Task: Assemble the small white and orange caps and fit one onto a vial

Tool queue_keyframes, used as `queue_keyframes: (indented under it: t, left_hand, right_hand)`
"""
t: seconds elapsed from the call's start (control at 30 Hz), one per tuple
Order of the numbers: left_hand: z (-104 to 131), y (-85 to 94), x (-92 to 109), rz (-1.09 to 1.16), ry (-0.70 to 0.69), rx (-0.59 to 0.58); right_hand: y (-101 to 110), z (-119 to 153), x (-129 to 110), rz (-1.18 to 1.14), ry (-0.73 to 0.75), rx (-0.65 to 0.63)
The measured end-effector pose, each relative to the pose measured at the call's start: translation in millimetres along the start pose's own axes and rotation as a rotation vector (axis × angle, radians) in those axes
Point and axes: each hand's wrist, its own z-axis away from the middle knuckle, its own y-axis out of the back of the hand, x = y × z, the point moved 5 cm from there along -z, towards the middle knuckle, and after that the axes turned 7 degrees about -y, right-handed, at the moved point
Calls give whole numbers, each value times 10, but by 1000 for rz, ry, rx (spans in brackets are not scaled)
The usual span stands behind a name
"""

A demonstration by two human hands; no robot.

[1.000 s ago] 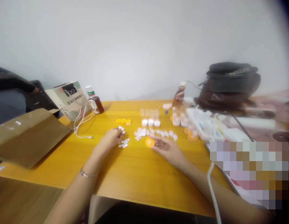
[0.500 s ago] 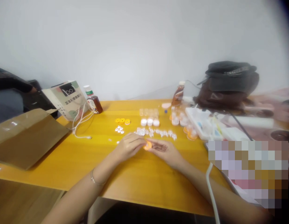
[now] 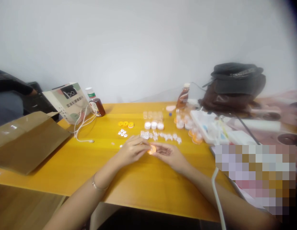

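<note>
A small round orange cap (image 3: pixel 151 149) is held between both hands, above the near middle of the table. My left hand (image 3: pixel 133 149) closes its fingertips on the cap's left side. My right hand (image 3: pixel 169 156) pinches its right edge between thumb and fingers. Just beyond the hands lie scattered small clear-and-white plastic pieces (image 3: pixel 166 136). Farther back stands a row of white round caps (image 3: pixel 154 125), with clear cups (image 3: pixel 152 115) behind them. To the left are yellow ring-shaped caps (image 3: pixel 125 124) and small white discs (image 3: pixel 123 133).
An open cardboard box (image 3: pixel 31 140), a printed paper bag (image 3: pixel 69 102), a brown bottle (image 3: pixel 97 105) and a white cable (image 3: pixel 78 134) occupy the left. On the right are a tea bottle (image 3: pixel 183 97), clear-and-orange containers (image 3: pixel 195 136), a white tray (image 3: pixel 208 126) and a black cap (image 3: pixel 237 78) on a dark bag.
Both hands keep nearly the same place and grip on the orange cap. Little else differs beyond a very slight shift of the view.
</note>
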Motion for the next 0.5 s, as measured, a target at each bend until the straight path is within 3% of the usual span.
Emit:
queue_keyframes:
  t: [0.2,0.5]
  left_hand:
    - [-20,-10,-71,261,232,96]
    - [21,-83,-195,413,503,158]
  right_hand:
    - [3,-1,5,1,-7,17]
    - [-26,23,-22,25,30,-8]
